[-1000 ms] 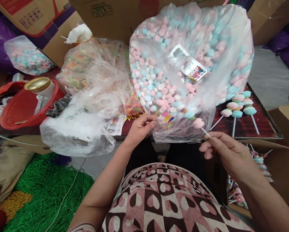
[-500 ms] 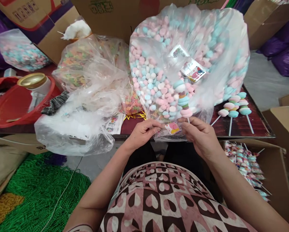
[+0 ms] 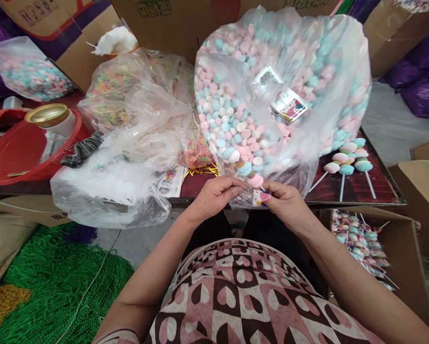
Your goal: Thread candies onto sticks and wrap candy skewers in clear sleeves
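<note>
Marshmallow skewer [image 3: 245,168] now lower, between left grip [image 3: 219,194] and right grip [image 3: 285,203]

Candy skewer [image 3: 245,168] before marshmallow bag [image 3: 262,107], basket [image 3: 17,150] far left, box [image 3: 402,263] lower right

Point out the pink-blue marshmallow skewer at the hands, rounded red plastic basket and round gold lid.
Pink-blue marshmallow skewer [image 3: 245,168]: head view, middle blue marshmallow.
Rounded red plastic basket [image 3: 16,153]: head view, bare inside.
Round gold lid [image 3: 47,115]: head view, top face.
</note>
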A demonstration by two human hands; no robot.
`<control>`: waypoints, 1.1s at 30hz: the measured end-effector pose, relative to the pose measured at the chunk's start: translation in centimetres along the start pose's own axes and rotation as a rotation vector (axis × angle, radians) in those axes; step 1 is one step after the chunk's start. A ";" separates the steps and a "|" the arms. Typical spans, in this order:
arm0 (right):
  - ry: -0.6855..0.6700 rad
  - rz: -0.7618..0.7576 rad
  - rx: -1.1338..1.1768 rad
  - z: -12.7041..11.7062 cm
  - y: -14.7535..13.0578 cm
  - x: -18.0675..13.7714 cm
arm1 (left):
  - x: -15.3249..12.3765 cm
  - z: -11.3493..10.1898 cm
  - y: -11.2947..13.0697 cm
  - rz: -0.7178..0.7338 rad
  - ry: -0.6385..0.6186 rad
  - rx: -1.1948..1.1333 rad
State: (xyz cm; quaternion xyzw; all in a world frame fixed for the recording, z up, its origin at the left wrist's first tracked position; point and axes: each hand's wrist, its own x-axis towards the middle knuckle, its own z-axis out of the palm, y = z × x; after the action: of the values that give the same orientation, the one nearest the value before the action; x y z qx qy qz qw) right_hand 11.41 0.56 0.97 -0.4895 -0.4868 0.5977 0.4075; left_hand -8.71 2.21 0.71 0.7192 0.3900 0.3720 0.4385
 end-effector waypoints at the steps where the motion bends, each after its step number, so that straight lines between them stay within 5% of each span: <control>1: 0.017 -0.001 0.013 -0.1 0.2 -0.1 | 0.0 0.0 0.0 -0.033 0.004 -0.005; 10: -0.098 0.105 0.134 -0.9 0.2 -1.0 | 0.5 -0.1 -0.1 -0.131 0.005 -0.036; 18: 0.014 0.063 0.128 0.1 0.7 -0.2 | 0.5 0.3 0.3 -0.168 -0.071 -0.144; 25: 0.073 0.148 0.155 0.6 0.9 -0.3 | 0.6 0.4 -0.5 -0.357 -0.191 -0.294; 29: 0.093 0.202 0.139 0.2 0.7 -0.3 | 0.4 0.2 -1.0 -0.281 -0.116 -0.231; 33: 0.082 0.071 0.074 -1.4 -0.6 -1.2 | -0.3 -0.6 -2.0 -0.269 -0.020 -0.342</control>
State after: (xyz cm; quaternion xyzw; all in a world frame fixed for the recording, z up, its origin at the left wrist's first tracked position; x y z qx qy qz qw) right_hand 13.00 -0.27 1.73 -0.5151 -0.4298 0.6088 0.4235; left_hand -9.81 2.80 -0.99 0.5796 0.4094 0.3634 0.6036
